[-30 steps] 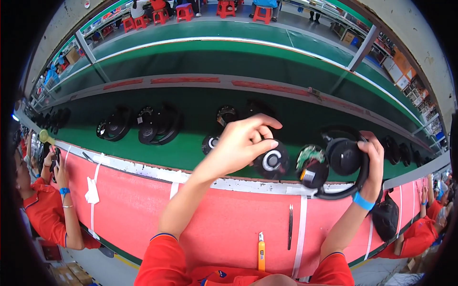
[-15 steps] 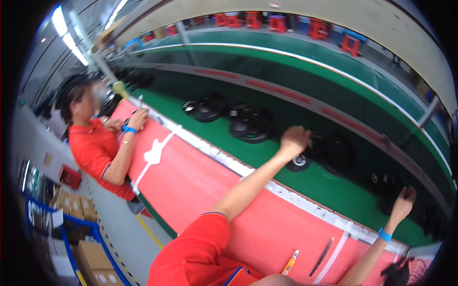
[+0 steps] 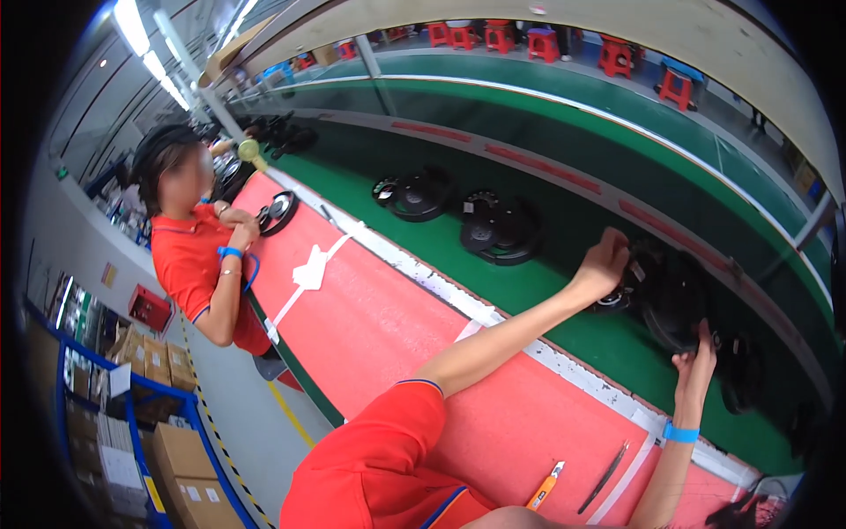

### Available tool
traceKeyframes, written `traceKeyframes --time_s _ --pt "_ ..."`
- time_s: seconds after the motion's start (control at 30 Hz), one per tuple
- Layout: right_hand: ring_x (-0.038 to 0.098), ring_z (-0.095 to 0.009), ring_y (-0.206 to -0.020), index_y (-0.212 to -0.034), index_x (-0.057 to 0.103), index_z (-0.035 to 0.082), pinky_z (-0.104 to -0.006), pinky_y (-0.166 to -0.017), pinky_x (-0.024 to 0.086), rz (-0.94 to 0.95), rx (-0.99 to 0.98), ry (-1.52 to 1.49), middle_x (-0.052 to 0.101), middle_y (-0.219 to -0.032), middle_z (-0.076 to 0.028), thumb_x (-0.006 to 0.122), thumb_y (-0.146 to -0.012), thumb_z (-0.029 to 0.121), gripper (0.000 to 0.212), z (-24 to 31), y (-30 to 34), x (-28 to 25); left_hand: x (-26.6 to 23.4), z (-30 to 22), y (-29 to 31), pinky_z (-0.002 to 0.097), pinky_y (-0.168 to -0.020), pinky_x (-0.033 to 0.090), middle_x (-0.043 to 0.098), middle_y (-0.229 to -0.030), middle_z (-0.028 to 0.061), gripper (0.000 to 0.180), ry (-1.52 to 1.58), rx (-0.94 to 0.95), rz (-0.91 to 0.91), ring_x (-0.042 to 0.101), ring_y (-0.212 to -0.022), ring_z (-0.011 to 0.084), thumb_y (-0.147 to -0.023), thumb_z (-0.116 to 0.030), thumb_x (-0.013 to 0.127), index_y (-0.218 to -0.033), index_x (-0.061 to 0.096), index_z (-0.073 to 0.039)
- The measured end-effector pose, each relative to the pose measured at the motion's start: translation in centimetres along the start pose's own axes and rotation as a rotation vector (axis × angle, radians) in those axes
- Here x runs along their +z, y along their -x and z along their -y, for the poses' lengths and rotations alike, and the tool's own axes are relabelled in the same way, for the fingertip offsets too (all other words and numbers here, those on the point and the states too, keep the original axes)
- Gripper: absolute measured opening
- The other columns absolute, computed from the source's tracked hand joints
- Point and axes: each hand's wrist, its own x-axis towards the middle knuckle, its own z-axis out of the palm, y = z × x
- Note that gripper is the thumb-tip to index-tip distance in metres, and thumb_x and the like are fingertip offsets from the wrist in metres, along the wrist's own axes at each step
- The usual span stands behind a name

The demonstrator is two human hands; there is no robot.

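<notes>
Where the left hand [image 3: 604, 263] reaches: over the green belt [image 3: 423, 242], at the left side of a black headset [image 3: 674, 304], its forearm slanting across the pink surface [image 3: 379, 326].
Left fingers: bent toward the headset's left end; how far they are open, and whether they have hold of it, I cannot tell.
Round black part: a disc with a pale ring [image 3: 610, 302], just below the left hand and partly covered by it.
Right hand [image 3: 694, 357]: raised at the near edge of the same headset, a blue band [image 3: 680, 432] around its wrist.
Right fingers: pointing up, the thumb side spread a little from the rest, the tips at the headset's rim; whether they grip it, I cannot tell.
Headset between the hands: lying on the belt, dark and hard to make out in detail.
Other headsets: two black ones [image 3: 412, 194] [image 3: 502, 231] farther left on the belt, another [image 3: 740, 372] just right of the right hand.
Tools on the surface: a yellow-orange cutter [image 3: 546, 487] and, beside it, dark tweezers [image 3: 604, 478], neither touched.
Co-worker [image 3: 198, 269]: a person in a red shirt on the left, hands near a black headset [image 3: 279, 213] at the surface's far end.
</notes>
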Motion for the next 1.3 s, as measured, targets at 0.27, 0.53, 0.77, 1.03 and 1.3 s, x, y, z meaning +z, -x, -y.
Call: traceKeyframes --time_s 0.27,0.53,0.77,1.03,1.3 --pt "0.039 -0.007 -0.044 -0.093 0.053 0.000 -0.0198 -0.039 0.031 -0.006 -0.574 -0.168 0.042 -0.056 0.000 0.045 -0.091 0.029 0.030 3.4 4.8 3.9 -3.4 -8.6 2.3 0.0325 -0.084 0.044 0.057 -0.106 0.0134 0.039 0.009 0.216 0.085 0.056 -0.099 0.0178 -0.100 -0.026 0.027 -0.118 0.047 0.002" --pt "0.036 -0.007 -0.038 -0.085 0.044 0.005 -0.0217 -0.034 0.032 0.115 -0.515 -0.474 0.054 -0.072 -0.008 0.046 -0.089 0.030 0.025 4.4 7.2 2.8 -2.2 -14.9 6.7 0.0266 -0.082 0.046 0.052 -0.112 0.0128 0.042 -0.094 0.414 -0.013 0.056 -0.093 0.0149 -0.095 -0.028 0.032 -0.118 0.045 0.005" --pt "0.032 -0.007 -0.035 -0.078 0.043 0.007 -0.0208 -0.032 0.029 0.097 -0.451 -0.520 0.043 -0.058 -0.002 0.047 -0.088 0.034 0.029 4.1 7.2 3.5 -2.7 -14.7 7.4 0.0265 -0.082 0.046 0.051 -0.114 0.0141 0.045 -0.069 0.371 0.002 0.056 -0.093 0.0150 -0.089 -0.028 0.039 -0.120 0.044 0.005" --pt "0.028 -0.007 -0.033 -0.075 0.042 0.008 -0.0212 -0.032 0.025 0.081 -0.398 -0.505 0.033 -0.046 0.002 0.046 -0.088 0.037 0.032 3.5 6.9 3.5 -2.1 -15.6 7.6 0.0284 -0.091 0.040 0.052 -0.116 0.0136 0.043 -0.156 0.428 -0.026 0.052 -0.101 0.0176 -0.087 -0.026 0.038 -0.115 0.050 0.005" --pt "0.036 -0.008 -0.038 -0.080 0.046 0.004 -0.0216 -0.035 0.031 0.146 -0.385 -0.554 0.055 -0.066 -0.012 0.046 -0.087 0.027 0.025 3.3 7.0 2.9 -2.1 -15.4 7.8 0.0276 -0.089 0.042 0.052 -0.116 0.0129 0.043 -0.164 0.417 -0.046 0.054 -0.099 0.0167 -0.086 -0.026 0.040 -0.115 0.050 0.004"
